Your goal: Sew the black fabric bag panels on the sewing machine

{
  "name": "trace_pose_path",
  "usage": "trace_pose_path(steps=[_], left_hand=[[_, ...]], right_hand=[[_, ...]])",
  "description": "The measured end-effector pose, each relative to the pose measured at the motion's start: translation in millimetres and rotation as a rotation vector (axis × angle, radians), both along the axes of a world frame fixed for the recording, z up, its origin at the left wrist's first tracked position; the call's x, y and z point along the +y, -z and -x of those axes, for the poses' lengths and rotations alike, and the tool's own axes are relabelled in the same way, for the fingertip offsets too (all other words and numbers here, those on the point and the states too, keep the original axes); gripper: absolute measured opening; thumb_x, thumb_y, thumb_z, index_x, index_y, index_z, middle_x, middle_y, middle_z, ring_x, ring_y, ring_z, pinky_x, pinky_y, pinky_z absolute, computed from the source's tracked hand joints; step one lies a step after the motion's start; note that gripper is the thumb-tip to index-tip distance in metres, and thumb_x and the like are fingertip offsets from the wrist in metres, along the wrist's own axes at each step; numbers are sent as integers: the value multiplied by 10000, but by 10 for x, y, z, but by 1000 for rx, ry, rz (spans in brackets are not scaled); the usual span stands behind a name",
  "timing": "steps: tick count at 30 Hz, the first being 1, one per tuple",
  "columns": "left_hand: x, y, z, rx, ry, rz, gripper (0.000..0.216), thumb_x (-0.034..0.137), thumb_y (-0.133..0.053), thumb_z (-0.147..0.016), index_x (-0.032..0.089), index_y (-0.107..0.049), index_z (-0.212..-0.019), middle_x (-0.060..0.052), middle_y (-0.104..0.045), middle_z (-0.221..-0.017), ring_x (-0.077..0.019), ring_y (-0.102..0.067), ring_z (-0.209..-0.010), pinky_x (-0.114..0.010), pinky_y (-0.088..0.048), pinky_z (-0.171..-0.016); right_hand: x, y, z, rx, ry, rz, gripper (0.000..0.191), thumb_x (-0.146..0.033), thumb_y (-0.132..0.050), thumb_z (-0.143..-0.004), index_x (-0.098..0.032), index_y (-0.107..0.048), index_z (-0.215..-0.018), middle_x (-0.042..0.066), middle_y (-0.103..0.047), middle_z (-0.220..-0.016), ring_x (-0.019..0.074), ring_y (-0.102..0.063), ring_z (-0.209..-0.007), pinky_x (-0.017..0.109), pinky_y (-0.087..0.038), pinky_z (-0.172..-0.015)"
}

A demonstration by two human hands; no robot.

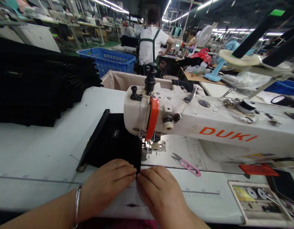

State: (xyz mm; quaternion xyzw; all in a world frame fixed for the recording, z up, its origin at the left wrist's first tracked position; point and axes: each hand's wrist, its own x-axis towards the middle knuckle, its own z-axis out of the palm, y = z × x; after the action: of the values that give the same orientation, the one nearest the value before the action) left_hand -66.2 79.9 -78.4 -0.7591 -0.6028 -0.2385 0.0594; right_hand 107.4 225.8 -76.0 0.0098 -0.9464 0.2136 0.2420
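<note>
A black fabric piece (113, 143) lies on the white sewing table (42, 152), reaching under the presser foot (153, 145) of a white DUKI sewing machine (208, 124). My left hand (108, 184) rests on the near edge of the fabric with fingers pressed together and pinches its corner. My right hand (158, 190) meets it fingertip to fingertip at that same corner, fingers closed on the cloth edge. A ring and a bracelet are on the left hand and wrist.
Pink thread snips (187, 164) lie right of the needle. A stack of black fabric pieces (42, 89) stands at the left. A tray with bobbins (256, 198) sits at the near right. A blue basket (108, 60) and a person in a white shirt (153, 41) are behind.
</note>
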Motion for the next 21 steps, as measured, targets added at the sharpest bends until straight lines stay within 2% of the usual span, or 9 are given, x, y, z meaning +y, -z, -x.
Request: trace_pose_path(steps=[5,10,17,21], left_hand=[[129,-3,159,65,5,70,287,47,-437,-984,138,-646,-1158,-58,-709,-1170,-197,-631,-1069,-352,-515,-1006],[291,7,335,101,24,39,267,48,-458,-969,127,-654,-1132,-59,-720,-1128,-198,-646,-1043,-351,-521,-1005],[496,-65,503,137,10,16,310,22,-396,-971,84,-684,-1065,-82,-745,-1061,-176,-700,-1005,-340,-572,-940],[620,-30,625,122,-13,62,401,119,-301,-1020,70,-697,-1057,-2,-732,-1077,-143,-684,-1077,-311,-505,-1010]], right_hand=[[138,-70,123,-87,11,-41,195,-163,-568,-1004,-143,-670,-1168,75,-719,-1044,244,-618,-913,395,-520,-817],[271,-106,263,-167,28,-117,214,-157,-620,-970,-152,-684,-1174,79,-714,-1031,251,-620,-881,403,-534,-779],[403,28,418,-99,94,-170,228,-160,-565,-988,-134,-688,-1178,114,-705,-996,255,-620,-908,394,-555,-791],[424,124,448,-84,114,-159,217,-149,-551,-989,-131,-699,-1146,124,-692,-998,258,-603,-909,407,-550,-819]])
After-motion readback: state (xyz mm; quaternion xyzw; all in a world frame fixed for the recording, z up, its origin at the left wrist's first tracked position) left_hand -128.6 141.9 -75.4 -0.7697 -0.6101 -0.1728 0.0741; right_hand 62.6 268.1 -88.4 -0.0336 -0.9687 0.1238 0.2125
